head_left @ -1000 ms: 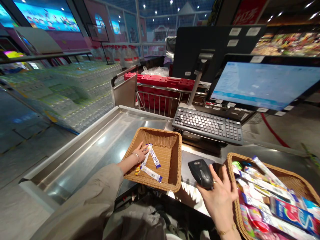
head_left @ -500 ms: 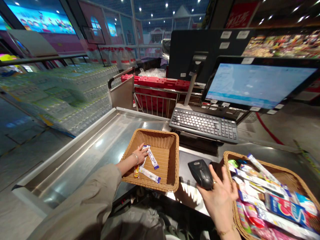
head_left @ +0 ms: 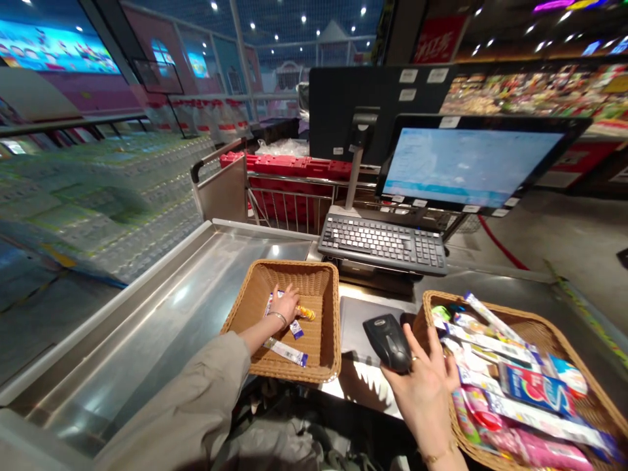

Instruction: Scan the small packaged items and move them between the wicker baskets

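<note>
My left hand [head_left: 284,304] reaches into the left wicker basket [head_left: 334,327], its fingers bent down over white-and-purple stick packets. A small yellow-orange wrapped stick [head_left: 307,313] pokes out at its thumb side and appears gripped; the fingertips are partly hidden. Nearer to me in that basket lies another white-and-purple packet [head_left: 287,352]. My right hand [head_left: 424,379] holds a black barcode scanner [head_left: 387,340] between thumb and fingers, with other fingers stretched apart. The scanner is over the counter between the two baskets. The right wicker basket [head_left: 564,324] is heaped with colourful packaged goods, including a blue-and-red pack [head_left: 534,389].
Behind the baskets, a black keyboard [head_left: 383,242] sits below a lit screen [head_left: 471,167] on a pole. A raised rim edges the metal counter [head_left: 181,281] on the left. Beyond it stand a shopping trolley [head_left: 289,206], red crates [head_left: 294,167] and stacked bottle packs [head_left: 122,190].
My left hand has moved deeper and rightward in the left basket. The yellow-orange stick has shifted from below the wrist to the thumb side. My right hand keeps the scanner; the view has turned slightly right.
</note>
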`<state>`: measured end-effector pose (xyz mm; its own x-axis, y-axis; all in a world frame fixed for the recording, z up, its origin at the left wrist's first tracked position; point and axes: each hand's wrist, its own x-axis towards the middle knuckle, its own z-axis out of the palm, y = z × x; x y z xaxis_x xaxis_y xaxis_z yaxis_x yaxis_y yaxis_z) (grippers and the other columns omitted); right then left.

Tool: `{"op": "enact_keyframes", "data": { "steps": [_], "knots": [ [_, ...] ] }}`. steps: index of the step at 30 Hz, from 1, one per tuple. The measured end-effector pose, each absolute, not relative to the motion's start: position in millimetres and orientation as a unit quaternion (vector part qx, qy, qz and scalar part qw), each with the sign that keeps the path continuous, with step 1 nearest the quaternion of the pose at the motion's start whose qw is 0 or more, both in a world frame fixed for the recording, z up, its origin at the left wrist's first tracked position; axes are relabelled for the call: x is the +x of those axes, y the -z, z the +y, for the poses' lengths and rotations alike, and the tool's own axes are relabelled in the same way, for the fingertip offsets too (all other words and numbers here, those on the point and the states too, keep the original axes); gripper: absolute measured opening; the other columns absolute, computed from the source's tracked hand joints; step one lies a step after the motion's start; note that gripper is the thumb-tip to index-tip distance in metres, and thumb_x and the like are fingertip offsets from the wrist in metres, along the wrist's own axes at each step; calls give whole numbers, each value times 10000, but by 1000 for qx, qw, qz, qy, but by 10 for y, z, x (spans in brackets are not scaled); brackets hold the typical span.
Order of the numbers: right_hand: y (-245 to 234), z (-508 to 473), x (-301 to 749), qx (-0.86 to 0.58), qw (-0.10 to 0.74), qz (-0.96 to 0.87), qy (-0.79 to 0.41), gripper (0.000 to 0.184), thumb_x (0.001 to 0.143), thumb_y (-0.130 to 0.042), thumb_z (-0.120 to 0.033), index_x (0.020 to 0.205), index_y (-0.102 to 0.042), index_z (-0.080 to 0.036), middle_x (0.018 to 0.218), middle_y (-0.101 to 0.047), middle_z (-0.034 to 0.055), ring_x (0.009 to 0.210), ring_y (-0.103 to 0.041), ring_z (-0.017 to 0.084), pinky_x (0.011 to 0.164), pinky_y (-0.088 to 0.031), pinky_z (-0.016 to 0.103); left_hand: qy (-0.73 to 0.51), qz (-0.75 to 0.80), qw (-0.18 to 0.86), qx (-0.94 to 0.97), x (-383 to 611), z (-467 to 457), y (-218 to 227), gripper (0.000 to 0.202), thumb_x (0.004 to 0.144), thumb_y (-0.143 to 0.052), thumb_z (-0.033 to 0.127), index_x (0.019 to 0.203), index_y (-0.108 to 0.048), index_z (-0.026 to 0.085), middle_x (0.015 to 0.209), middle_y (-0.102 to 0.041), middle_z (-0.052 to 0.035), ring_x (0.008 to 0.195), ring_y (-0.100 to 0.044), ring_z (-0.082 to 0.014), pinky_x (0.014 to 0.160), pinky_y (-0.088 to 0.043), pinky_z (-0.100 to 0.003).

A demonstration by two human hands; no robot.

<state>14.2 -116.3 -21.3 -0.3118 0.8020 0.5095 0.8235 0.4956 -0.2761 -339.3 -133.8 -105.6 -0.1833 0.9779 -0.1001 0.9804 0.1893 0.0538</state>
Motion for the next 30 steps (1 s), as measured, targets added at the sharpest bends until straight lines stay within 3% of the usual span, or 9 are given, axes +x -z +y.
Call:
{"op": "enact_keyframes", "data": {
  "steps": [6,12,15,19,24,30],
  "knots": [
    [234,-1167,228,-519,288,-804,12,290,823,-523,-445,842,-736,-248,1268,-681,61,1432,-329,345,1123,-218,591,24,780,92,619,-3486,-1337,1240,285,873,-595,501,977,-735,274,1434,-579,-100,1415,-399,-374,1102,-103,-773],
    [248,-1168,264,-528,278,-803,1,318,827,-496,-454,866,-736,-249,1288,-670,62,1435,-321,340,1133,-196,596,22,752,105,650,-3522,-1363,1297,181,820,-664,417,770,-720,252,1291,-682,-33,1402,-426,-331,1151,51,-710],
    [265,-1161,271,-520,288,-804,13,298,824,-506,-441,856,-729,-247,1280,-674,64,1425,-337,348,1125,-200,592,5,756,82,650,-3489,-1356,1271,160,822,-651,376,887,-711,242,1341,-650,-67,1403,-429,-324,1163,55,-700],
    [283,-1160,286,-510,297,-807,24,288,834,-511,-438,865,-726,-249,1269,-678,67,1421,-341,353,1112,-204,599,-14,771,42,635,-3454,-1374,1233,311,862,-596,299,1162,-638,228,1498,-502,-144,1467,-326,-347,1140,70,-737],
    [285,-1171,314,-511,299,-806,25,312,870,-495,-448,932,-732,-255,1271,-676,69,1425,-334,356,1092,-215,607,-3,755,78,651,-3409,-1419,1267,433,765,-743,424,1147,-637,252,1481,-535,-97,1452,-362,-322,1189,29,-670],
    [267,-1189,341,-511,299,-805,37,304,859,-512,-461,877,-738,-259,1271,-679,58,1418,-348,351,1094,-222,591,-6,826,88,557,-3371,-1373,1352,451,833,-618,597,1102,-688,242,1543,-446,-145,1459,-300,-419,1087,-46,-797]
  ]
}}
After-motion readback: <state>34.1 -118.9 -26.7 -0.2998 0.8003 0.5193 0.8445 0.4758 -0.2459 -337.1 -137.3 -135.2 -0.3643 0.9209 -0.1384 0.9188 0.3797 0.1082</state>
